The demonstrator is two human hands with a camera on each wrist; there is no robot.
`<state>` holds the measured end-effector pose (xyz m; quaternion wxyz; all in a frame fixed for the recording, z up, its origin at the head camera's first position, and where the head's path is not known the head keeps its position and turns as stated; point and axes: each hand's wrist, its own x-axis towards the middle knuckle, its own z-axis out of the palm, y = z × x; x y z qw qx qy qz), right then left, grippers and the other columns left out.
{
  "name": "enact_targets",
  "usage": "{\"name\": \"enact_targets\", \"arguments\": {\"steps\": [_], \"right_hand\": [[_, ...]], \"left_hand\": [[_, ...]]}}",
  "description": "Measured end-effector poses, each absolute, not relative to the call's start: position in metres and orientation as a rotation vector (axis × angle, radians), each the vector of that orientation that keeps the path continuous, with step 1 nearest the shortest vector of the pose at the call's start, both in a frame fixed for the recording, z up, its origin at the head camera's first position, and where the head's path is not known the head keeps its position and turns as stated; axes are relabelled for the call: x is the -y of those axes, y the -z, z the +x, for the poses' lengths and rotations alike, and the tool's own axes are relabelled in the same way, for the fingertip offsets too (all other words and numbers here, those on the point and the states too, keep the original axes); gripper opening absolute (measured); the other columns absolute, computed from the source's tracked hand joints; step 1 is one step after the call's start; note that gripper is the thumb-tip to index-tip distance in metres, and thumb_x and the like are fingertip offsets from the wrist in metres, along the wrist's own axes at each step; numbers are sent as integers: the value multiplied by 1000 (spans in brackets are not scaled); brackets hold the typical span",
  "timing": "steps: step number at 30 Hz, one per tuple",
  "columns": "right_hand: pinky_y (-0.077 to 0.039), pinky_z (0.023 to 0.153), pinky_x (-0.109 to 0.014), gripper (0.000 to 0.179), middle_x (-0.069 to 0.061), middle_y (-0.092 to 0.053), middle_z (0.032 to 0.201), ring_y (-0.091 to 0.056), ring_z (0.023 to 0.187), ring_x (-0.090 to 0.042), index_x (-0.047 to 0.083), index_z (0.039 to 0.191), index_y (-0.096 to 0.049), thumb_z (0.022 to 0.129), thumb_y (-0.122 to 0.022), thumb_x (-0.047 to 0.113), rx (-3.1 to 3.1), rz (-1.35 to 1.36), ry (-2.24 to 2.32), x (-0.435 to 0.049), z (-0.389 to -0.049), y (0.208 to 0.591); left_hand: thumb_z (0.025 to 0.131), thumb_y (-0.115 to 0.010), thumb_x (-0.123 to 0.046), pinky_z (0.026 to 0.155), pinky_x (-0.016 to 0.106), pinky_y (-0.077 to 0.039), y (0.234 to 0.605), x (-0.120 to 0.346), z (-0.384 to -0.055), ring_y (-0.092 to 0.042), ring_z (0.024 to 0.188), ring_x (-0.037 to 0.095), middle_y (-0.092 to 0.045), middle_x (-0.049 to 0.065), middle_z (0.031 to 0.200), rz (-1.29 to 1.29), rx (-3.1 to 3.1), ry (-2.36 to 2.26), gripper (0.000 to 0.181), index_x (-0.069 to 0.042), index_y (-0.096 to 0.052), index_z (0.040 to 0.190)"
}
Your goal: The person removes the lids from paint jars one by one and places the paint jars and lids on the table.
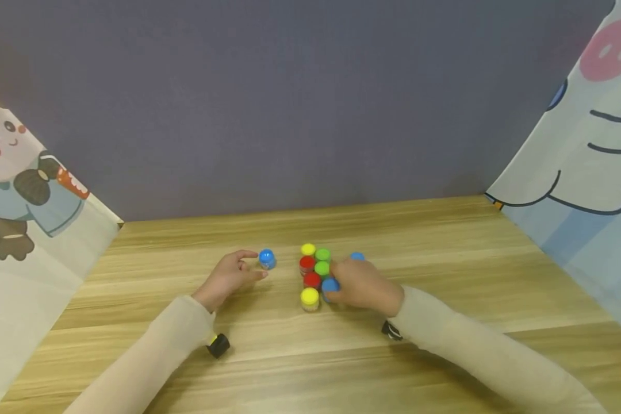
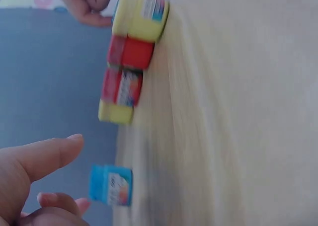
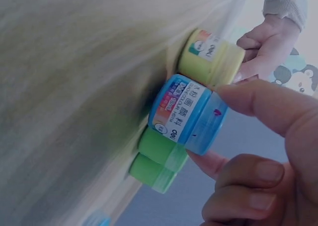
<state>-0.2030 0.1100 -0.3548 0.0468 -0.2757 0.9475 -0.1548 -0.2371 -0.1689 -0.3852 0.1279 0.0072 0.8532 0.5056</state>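
My right hand (image 1: pixel 362 284) pinches a small blue paint jar (image 3: pixel 184 112) by its lid, thumb on one side and a finger on the other. That jar stands at the near end of a tight two-row cluster, beside a yellow jar (image 1: pixel 310 299). Behind them are red jars (image 1: pixel 311 280), green jars (image 1: pixel 322 268) and another yellow jar (image 1: pixel 307 249). To the left of the cluster, my left hand (image 1: pixel 231 278) has thumb and index finger spread around a second blue jar (image 2: pixel 112 185), with a gap before it. Nothing is held there.
A further blue jar (image 1: pixel 357 256) sits just beyond my right hand, partly hidden by it. The wooden table (image 1: pixel 269 368) ends at a grey panel (image 1: pixel 300 115). Cartoon-printed cloths hang at the left (image 1: pixel 31 172) and right (image 1: pixel 574 161).
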Motion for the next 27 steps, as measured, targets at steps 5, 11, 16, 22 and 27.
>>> {"name": "enact_targets", "arguments": {"steps": [5, 11, 16, 22, 27], "right_hand": [[-33, 46, -21, 22, 5, -43, 55, -38, 49, -7, 13, 71, -53, 82, -69, 24, -2862, -861, 471, -113, -192, 353], [-35, 46, -21, 24, 7, -46, 61, -39, 53, -7, 14, 77, -57, 79, -73, 31, -2827, -938, 409, -112, -174, 349], [-35, 44, -18, 22, 10, -45, 59, -38, 50, -2, 13, 78, -58, 79, -72, 30, -2777, -1028, 427, -109, -158, 348], [-30, 41, -16, 21, 11, -39, 57, -33, 47, -1, 13, 79, -57, 81, -70, 29, -2703, -1107, 442, -106, -142, 346], [-30, 42, -15, 29, 13, -39, 57, -33, 47, 1, 9, 101, -65, 82, -70, 30, -2665, -1239, 366, -104, -133, 348]], "left_hand": [[77, -76, -14, 49, 22, -31, 375, 157, -216, -34, 59, 12, -38, 0, 71, 84, -2533, -1505, 59, -5, -50, 129], [76, -77, -11, 48, 20, -29, 369, 138, -189, -32, 56, 11, -37, -1, 68, 252, -2543, -1496, 51, -3, -56, 122], [75, -78, -12, 48, 19, -31, 371, 120, -164, -34, 56, 8, -37, -2, 66, 426, -2467, -1513, 50, 0, -56, 118], [73, -79, -12, 47, 18, -32, 378, 101, -138, -35, 52, 7, -37, -5, 63, 504, -2262, -1470, 49, -5, -58, 117], [71, -78, -6, 48, 17, -33, 390, 95, -128, -38, 51, 5, -42, -6, 61, 565, -2089, -1486, 51, -5, -57, 118]]}}
